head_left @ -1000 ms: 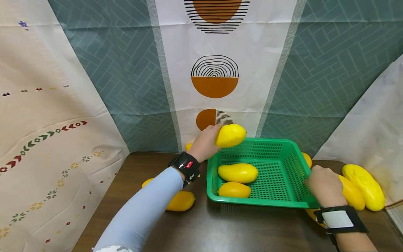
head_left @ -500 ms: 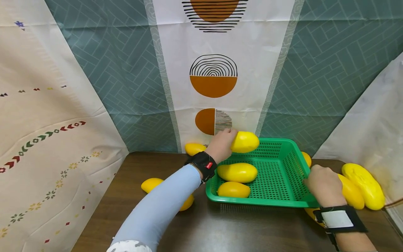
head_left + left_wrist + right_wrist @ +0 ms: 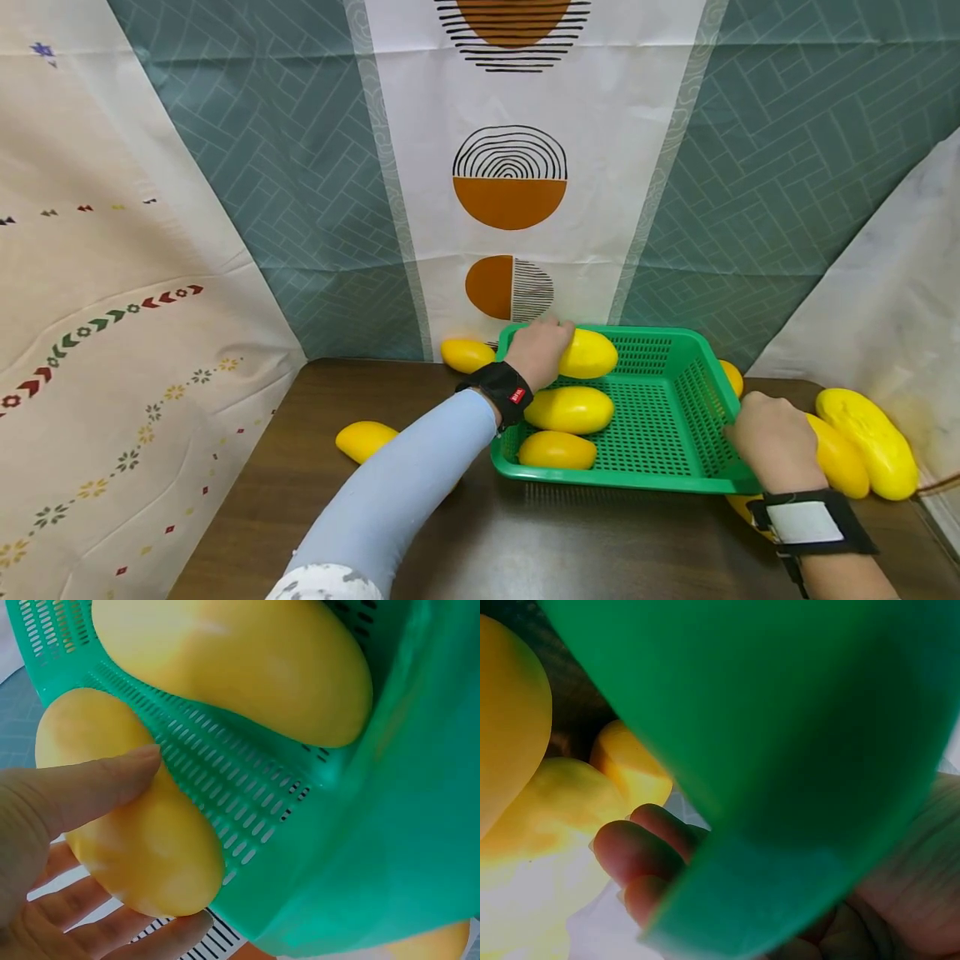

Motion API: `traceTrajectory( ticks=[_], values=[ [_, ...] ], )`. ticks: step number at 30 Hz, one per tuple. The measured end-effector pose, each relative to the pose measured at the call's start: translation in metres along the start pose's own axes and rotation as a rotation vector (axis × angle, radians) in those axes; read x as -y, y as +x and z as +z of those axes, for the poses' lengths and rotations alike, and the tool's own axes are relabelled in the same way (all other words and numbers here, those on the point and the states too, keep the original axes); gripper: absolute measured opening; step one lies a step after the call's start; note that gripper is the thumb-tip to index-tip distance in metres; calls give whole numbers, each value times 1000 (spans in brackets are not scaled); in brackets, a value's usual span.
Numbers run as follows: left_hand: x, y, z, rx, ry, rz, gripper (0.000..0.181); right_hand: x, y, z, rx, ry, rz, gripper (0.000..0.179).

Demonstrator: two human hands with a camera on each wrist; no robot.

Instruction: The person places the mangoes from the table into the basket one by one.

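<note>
Teal-and-white printed fabric [image 3: 300, 167] hangs on the far side, with cream cloth [image 3: 112, 292] on the left. Below is a dark brown table [image 3: 600, 550]. On it, right of centre, stands a green basket [image 3: 652, 433] with slotted walls and floor. A pale blue sleeve [image 3: 405, 500] covers the left forearm, which extends from the near left. The left hand [image 3: 538, 350] is clamped on a smooth yellow fruit [image 3: 589, 354], thumb on one side and fingers on the other, at the basket's far left part; whether this fruit touches the basket cannot be confirmed from these angles. The right hand [image 3: 776, 442] grips the basket's near right corner, fingers curled round the edge. Two long fruits [image 3: 866, 443] lie side by side on the right, beyond that hand. Inside the basket, on the left, are a larger fruit [image 3: 569, 410] and, nearer, a smaller fruit [image 3: 557, 450]. Black wristbands [image 3: 498, 390] are worn on both wrists.
</note>
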State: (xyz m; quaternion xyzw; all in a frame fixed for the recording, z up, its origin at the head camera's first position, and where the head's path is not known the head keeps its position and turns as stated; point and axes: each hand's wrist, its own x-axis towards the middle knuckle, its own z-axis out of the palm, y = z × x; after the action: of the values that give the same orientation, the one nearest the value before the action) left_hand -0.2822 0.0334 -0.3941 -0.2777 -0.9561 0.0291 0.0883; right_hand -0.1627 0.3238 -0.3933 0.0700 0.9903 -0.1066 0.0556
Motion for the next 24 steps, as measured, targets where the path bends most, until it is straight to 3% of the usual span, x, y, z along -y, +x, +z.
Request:
traceTrajectory(
  ticks=[7, 16, 24],
  values=[
    [3, -3, 3, 50, 24, -12, 41, 1, 1, 0, -2, -10, -1, 35],
    [8, -9, -4, 73, 37, -20, 27, 1, 0, 1, -3, -4, 6, 33],
    [11, -11, -2, 126, -41, 6, 33, 1, -1, 1, -9, -6, 4, 34]
  ],
)
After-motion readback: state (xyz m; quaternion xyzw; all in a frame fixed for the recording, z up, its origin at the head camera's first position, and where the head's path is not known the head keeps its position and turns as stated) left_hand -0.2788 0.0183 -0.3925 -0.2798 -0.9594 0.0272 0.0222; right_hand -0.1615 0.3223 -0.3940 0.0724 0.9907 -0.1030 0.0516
